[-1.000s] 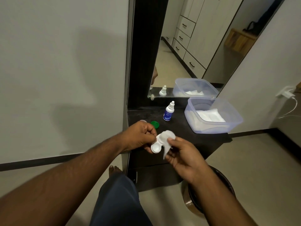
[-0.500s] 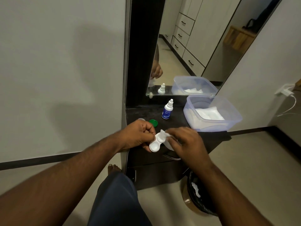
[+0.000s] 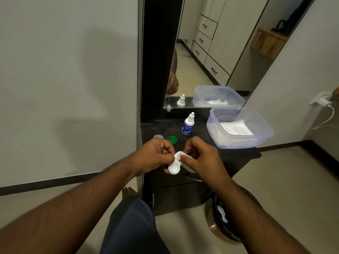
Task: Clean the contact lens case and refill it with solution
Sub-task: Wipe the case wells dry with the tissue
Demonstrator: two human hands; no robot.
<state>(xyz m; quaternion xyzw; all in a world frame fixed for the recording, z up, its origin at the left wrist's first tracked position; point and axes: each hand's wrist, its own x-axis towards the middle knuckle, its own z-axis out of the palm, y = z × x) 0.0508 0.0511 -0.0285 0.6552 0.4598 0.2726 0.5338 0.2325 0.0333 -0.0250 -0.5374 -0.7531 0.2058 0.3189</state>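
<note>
My left hand (image 3: 156, 154) pinches the white contact lens case (image 3: 175, 166) by its far well, over the front of the dark counter (image 3: 201, 138). The near well faces up and looks empty. My right hand (image 3: 201, 156) presses a white tissue (image 3: 187, 166) into the far well, with most of the tissue hidden under its fingers. A green cap (image 3: 172, 139) and a white cap (image 3: 158, 136) lie on the counter behind my left hand. The solution bottle (image 3: 188, 125), white with a blue label, stands upright further back.
A clear plastic tub (image 3: 256, 138) holding white tissues sits on the counter's right end. A mirror (image 3: 211, 52) rises behind the counter. A bin with a black liner (image 3: 225, 230) stands on the floor at the lower right. My leg (image 3: 132, 226) is below the hands.
My right hand has moved up and left with the tissue, from below the case onto its far well. The left hand kept its hold on the case.
</note>
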